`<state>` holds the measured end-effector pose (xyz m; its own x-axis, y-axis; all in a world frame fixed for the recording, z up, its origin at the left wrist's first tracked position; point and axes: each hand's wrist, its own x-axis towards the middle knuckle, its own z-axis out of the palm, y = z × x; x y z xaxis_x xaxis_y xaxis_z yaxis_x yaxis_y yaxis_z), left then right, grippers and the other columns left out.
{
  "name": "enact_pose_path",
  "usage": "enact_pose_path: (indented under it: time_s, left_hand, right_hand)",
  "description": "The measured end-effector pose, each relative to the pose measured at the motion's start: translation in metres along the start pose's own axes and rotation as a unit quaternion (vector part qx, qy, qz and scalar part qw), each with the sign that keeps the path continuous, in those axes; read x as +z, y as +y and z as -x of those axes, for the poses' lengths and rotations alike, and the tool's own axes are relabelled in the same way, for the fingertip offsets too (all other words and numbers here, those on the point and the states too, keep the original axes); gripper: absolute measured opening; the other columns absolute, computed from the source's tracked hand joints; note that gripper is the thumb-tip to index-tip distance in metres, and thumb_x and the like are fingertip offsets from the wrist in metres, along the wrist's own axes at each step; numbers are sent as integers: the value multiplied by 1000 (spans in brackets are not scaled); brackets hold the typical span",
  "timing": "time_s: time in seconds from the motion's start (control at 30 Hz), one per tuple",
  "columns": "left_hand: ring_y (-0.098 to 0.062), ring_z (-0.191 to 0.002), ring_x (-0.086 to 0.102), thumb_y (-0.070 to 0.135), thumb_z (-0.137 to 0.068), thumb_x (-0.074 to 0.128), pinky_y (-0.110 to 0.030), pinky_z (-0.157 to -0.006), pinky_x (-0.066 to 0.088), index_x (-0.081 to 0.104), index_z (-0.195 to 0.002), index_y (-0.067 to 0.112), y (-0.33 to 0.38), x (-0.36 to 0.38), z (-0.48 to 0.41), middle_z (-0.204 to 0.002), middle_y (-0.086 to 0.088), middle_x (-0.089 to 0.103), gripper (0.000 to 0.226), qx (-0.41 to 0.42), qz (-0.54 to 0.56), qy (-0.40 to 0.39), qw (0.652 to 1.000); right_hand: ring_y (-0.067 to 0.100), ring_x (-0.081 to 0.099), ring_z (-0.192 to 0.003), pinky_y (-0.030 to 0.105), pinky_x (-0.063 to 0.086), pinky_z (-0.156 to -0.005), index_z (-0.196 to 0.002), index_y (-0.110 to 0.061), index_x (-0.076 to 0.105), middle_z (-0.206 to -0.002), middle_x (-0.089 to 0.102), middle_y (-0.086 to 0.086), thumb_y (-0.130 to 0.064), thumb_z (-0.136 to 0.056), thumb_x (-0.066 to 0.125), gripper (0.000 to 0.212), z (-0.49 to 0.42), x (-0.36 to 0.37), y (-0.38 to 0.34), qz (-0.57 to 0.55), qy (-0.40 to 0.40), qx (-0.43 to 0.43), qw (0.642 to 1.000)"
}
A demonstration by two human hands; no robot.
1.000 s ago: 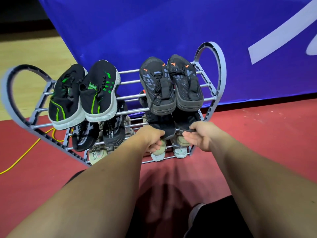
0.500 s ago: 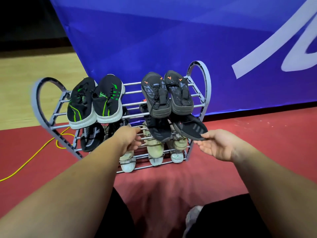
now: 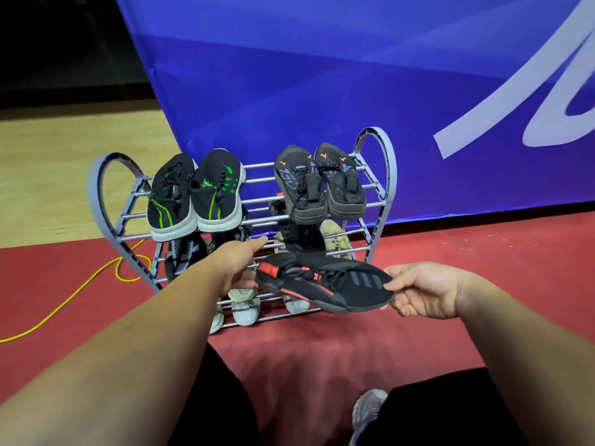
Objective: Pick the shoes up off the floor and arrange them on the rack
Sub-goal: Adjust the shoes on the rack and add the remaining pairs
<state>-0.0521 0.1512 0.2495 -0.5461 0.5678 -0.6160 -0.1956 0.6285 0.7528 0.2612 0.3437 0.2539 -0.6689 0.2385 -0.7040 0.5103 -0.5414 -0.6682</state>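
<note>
A grey rack (image 3: pixel 383 175) with heart-shaped ends stands on the red floor. Its top tier carries a black-and-green pair (image 3: pixel 193 194) and a black-and-orange pair (image 3: pixel 318 185). My right hand (image 3: pixel 425 291) pinches the toe of a black shoe with red trim (image 3: pixel 325 284), held sideways in front of the lower tiers. My left hand (image 3: pixel 235 265) reaches toward the middle tier with its index finger straight, close to the held shoe's heel. Another black shoe (image 3: pixel 299 236) sits on the middle tier behind it.
Black-and-white mesh shoes (image 3: pixel 183 255) fill the middle tier's left side, and pale shoes (image 3: pixel 244 304) lie on the bottom tier. A blue banner (image 3: pixel 322 75) hangs behind the rack. A yellow cable (image 3: pixel 64 304) runs across the floor at left. My own grey shoe (image 3: pixel 367 410) shows below.
My right hand has drawn the black-and-red shoe off the middle tier toward me and turned it sideways. My left hand's fingers have straightened. The view has backed away from the rack.
</note>
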Motion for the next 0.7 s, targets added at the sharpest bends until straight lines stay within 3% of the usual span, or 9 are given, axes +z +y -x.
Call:
enact_pose_path:
  time_s: [0.07, 0.2, 0.3, 0.33, 0.37, 0.43, 0.5, 0.6, 0.7]
  left_hand:
    - [-18, -79, 65, 54, -91, 66, -29, -70, 52, 66, -115, 24, -2, -2, 0, -108, 1, 67, 39, -4, -32, -16, 999]
    - [-14, -78, 61, 33, -88, 77, -26, -62, 40, 70, -103, 20, -8, -6, 2, -96, -4, 73, 22, 9, -119, -99, 988]
    - [-22, -91, 67, 31, -60, 94, -32, -80, 54, 70, -113, 11, -17, -15, -4, -110, -11, 77, 61, 4, -177, -112, 978]
    - [-24, -88, 69, 34, -56, 95, -32, -78, 54, 70, -113, 11, -19, -18, -6, -106, -12, 77, 66, -10, -197, -126, 972]
    - [-22, -76, 68, 38, -56, 96, -28, -67, 51, 71, -107, 12, -21, -21, -5, -93, -11, 77, 63, -25, -217, -147, 965]
    - [-16, -53, 50, 54, -51, 96, -22, -51, 36, 68, -93, 18, -23, -24, -6, -70, -5, 62, 62, -66, -258, -184, 946]
    - [-11, -50, 42, 64, -46, 94, -20, -46, 33, 70, -96, 22, -21, -21, -2, -68, -1, 55, 69, -80, -280, -206, 934]
    - [-10, -48, 48, 61, -63, 88, -18, -44, 41, 68, -121, 17, -16, -5, 5, -70, -1, 60, 76, -84, -272, -275, 918]
    - [-13, -51, 59, 43, -86, 79, -20, -48, 48, 64, -118, 26, -9, 15, 12, -72, -3, 66, 39, -87, -236, -322, 913]
  right_hand:
    - [19, 63, -48, 26, 53, -48, -103, -7, 67, -83, 69, 29, 1, -82, 65, 23, -4, 4, -1, 14, 0, 6, 1000]
    - [17, 59, -45, 24, 51, -46, -98, -8, 68, -77, 68, 23, 0, -88, 63, 14, -15, 8, -7, 23, 16, -1, 1000]
    - [13, 53, -44, 22, 46, -45, -104, -9, 69, -71, 60, 12, -5, -92, 63, 13, -26, 9, -10, 12, 47, -18, 999]
    - [13, 50, -44, 22, 44, -45, -106, -11, 68, -72, 57, 9, -8, -93, 63, 14, -30, 11, -11, 7, 58, -23, 998]
    - [12, 47, -44, 21, 41, -46, -104, -12, 67, -71, 56, 7, -12, -94, 63, 11, -34, 13, -13, 0, 71, -28, 997]
    - [10, 40, -45, 21, 36, -47, -92, -13, 68, -65, 57, 1, -20, -98, 62, 11, -40, 17, -15, -15, 102, -34, 994]
    - [10, 34, -47, 22, 33, -48, -84, -17, 67, -60, 56, -3, -31, -100, 61, 22, -48, 21, -19, -28, 143, -42, 988]
    - [9, 30, -45, 23, 35, -47, -82, -21, 63, -54, 51, -5, -49, -97, 64, 32, -62, 28, -26, -65, 219, -62, 971]
    - [8, 34, -39, 21, 44, -45, -83, -20, 65, -56, 52, -7, -55, -93, 66, 36, -77, 29, -31, -103, 290, -80, 948]
